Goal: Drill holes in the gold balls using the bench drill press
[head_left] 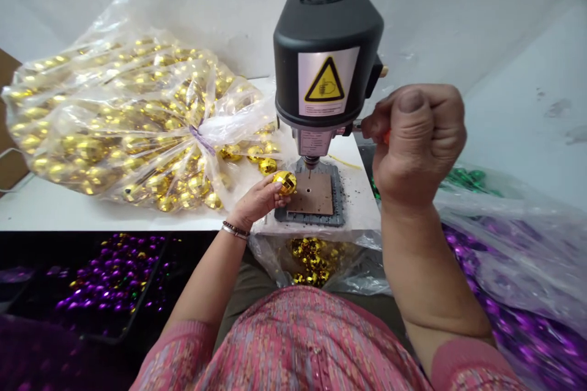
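Note:
A small black bench drill (pixel 326 61) stands on the white table (pixel 68 211), its bit hanging over a brown pad on a grey base (pixel 339 208). My left hand (pixel 257 200) pinches a gold faceted ball (pixel 285 182) just left of the pad, beside the bit. My right hand (pixel 415 140) is raised in a fist, closed round the drill's feed handle (pixel 360 125), of which only a short stub and a bit of orange show.
A big clear bag of gold balls (pixel 123 122) lies on the table at the left. A smaller bag of gold balls (pixel 312 256) hangs below the table's edge. A tray of purple balls (pixel 114 275) sits low left; bags of purple (pixel 527 305) and green balls (pixel 463 177) lie at the right.

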`<state>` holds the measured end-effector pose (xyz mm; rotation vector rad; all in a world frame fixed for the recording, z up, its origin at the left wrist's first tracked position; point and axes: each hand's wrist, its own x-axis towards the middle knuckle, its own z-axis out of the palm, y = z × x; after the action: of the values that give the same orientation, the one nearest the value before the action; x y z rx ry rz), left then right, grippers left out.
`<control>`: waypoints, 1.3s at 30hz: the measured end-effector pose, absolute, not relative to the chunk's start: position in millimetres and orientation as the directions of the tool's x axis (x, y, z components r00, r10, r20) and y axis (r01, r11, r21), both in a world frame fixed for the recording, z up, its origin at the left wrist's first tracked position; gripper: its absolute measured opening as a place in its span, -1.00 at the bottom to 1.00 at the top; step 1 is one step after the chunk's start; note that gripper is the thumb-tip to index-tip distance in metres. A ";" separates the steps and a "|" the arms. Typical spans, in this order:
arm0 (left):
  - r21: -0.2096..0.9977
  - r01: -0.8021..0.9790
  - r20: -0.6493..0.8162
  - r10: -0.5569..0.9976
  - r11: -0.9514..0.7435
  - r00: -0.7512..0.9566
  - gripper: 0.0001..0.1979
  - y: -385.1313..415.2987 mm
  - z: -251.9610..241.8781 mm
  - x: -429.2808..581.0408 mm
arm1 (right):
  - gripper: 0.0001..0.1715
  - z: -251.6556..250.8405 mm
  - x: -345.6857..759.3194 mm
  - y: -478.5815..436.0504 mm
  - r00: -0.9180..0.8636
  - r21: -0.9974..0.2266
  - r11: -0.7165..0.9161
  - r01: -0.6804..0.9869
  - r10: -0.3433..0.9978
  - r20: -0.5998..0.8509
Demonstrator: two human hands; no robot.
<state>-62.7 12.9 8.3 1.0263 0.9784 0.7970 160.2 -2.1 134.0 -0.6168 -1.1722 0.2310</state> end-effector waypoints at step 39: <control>0.773 0.629 -0.117 0.957 -0.081 0.267 -0.34 11.2 22.1 -2.2 | -0.66 154.9 171.2 -2.1 0.220 -0.608 0.778 0.159 0.572 0.790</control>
<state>-2.2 11.2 22.1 1.7968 1.4458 0.5592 171.2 -2.1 154.9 -0.6649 -1.3430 0.3165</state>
